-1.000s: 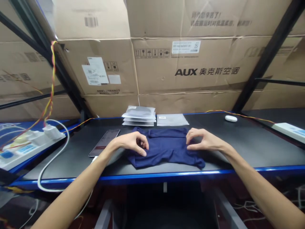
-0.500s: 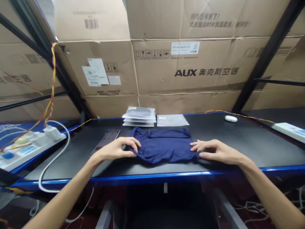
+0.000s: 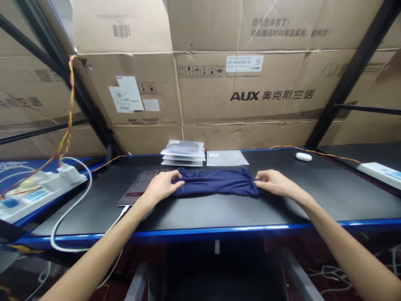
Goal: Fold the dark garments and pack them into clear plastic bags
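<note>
A navy blue cloth garment (image 3: 216,182), folded into a long narrow strip, lies across the middle of the dark tabletop (image 3: 219,213). What sort of garment it is, I cannot tell. My left hand (image 3: 163,184) pinches its left end between thumb and fingers. At the right end, my right hand (image 3: 271,182) has its fingertips closed on the cloth. Just behind the garment lie a stack of pale translucent packets (image 3: 183,152) and one flat packet (image 3: 227,158). Beside my left hand rests a tablet or large phone (image 3: 138,188), partly covered by my forearm.
A white power strip (image 3: 40,192) with plugs and cables sits at the left; another power strip (image 3: 382,173) is at the right. A small white case (image 3: 303,156) lies at the back right. Cardboard boxes (image 3: 250,108) stand behind, between black metal posts (image 3: 347,75).
Both hands have moved away from me, carrying the garment's near edge up and over. The cloth is now a narrower strip, and more of the tablet and its white cable shows.
</note>
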